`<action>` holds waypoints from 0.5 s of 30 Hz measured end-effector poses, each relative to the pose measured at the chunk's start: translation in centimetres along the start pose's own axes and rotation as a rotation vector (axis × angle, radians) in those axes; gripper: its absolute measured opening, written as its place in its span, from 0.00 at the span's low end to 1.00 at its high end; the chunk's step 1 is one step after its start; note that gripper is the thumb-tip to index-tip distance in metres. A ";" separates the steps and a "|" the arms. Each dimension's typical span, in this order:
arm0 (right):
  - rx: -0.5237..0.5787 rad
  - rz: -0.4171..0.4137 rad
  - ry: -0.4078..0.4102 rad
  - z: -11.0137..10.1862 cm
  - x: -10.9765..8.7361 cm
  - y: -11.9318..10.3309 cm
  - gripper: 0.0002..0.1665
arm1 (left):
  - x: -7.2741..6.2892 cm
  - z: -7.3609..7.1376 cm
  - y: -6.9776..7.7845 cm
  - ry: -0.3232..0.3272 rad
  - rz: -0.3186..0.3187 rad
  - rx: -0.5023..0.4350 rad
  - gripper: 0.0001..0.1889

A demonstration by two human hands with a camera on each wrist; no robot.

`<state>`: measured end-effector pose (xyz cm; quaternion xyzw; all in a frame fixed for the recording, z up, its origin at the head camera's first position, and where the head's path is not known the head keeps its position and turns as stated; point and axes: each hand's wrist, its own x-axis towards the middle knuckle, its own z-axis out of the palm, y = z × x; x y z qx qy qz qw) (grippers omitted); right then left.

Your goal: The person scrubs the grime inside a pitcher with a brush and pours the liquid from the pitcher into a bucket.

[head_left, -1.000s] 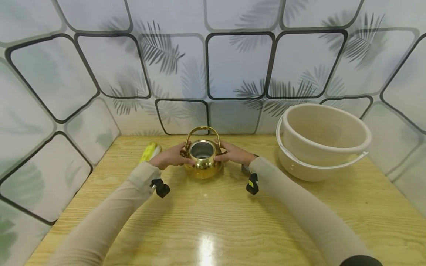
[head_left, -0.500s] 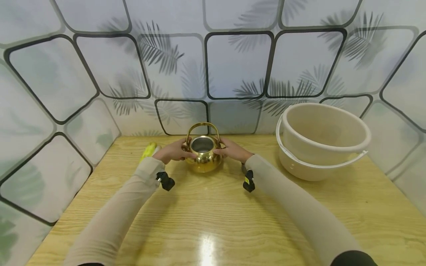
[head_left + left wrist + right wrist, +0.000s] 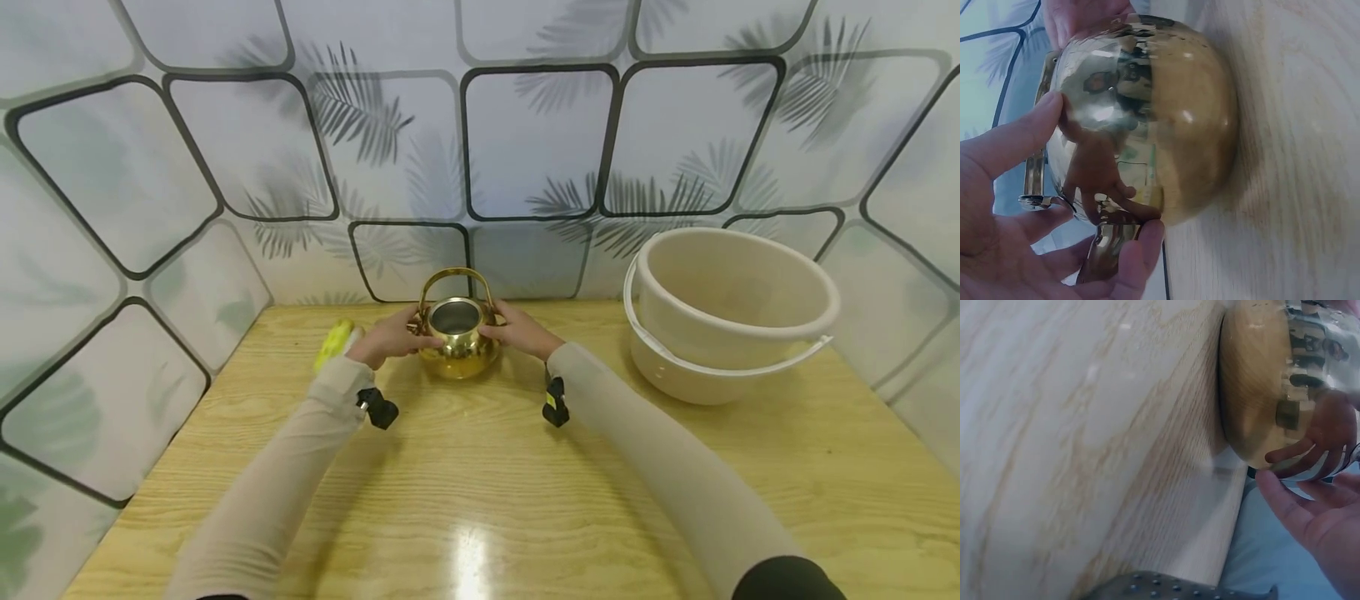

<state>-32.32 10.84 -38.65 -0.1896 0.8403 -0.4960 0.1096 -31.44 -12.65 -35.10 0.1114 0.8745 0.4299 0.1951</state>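
Note:
A shiny gold kettle (image 3: 459,354) with no lid on it stands upright near the back of the wooden table, its arched handle (image 3: 453,272) raised. My left hand (image 3: 392,336) holds its left side; in the left wrist view the thumb lies on the upper body while other fingers curl about the short spout (image 3: 1107,250). On the opposite side my right hand (image 3: 523,331) grips the body, thumb at the front near the rim and fingers mostly hidden behind. Fingertips of that hand touch the kettle's side in the right wrist view.
Two stacked cream buckets (image 3: 738,333) with a white bail handle stand at the right rear. Behind my left hand lies a yellow and white object (image 3: 335,342). A dark grey dotted thing (image 3: 1166,587) shows close to the right wrist. A patterned wall (image 3: 525,258) borders the table's back edge.
The kettle has moved a little away from me, toward the back wall, with both hands keeping hold of it. My forearms have drawn slightly closer together.

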 end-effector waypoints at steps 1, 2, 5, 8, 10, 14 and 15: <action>-0.021 -0.005 0.007 0.0 -0.1 0.0 0.38 | -0.1 0.1 -0.2 0.019 0.020 0.016 0.42; -0.043 -0.009 0.013 0.0 -0.1 0.0 0.38 | -0.2 0.2 -0.4 0.044 0.041 0.043 0.42; -0.121 0.002 0.028 0.0 -0.6 -0.3 0.41 | -0.8 0.7 -1.0 0.133 0.103 0.187 0.42; -0.198 0.037 0.059 -0.3 -1.6 -0.8 0.42 | -1.6 1.4 -1.3 0.251 0.130 0.347 0.41; -0.246 0.061 0.086 -0.7 -2.6 -1.3 0.43 | -2.2 2.0 -1.2 0.347 0.150 0.421 0.40; -0.357 0.067 0.157 -1.6 -5.1 -2.5 0.42 | -3.6 3.7 -0.5 0.600 0.311 0.538 0.33; -0.394 0.057 0.172 -1.8 -5.9 -2.8 0.43 | -3.9 4.2 -0.3 0.664 0.370 0.569 0.32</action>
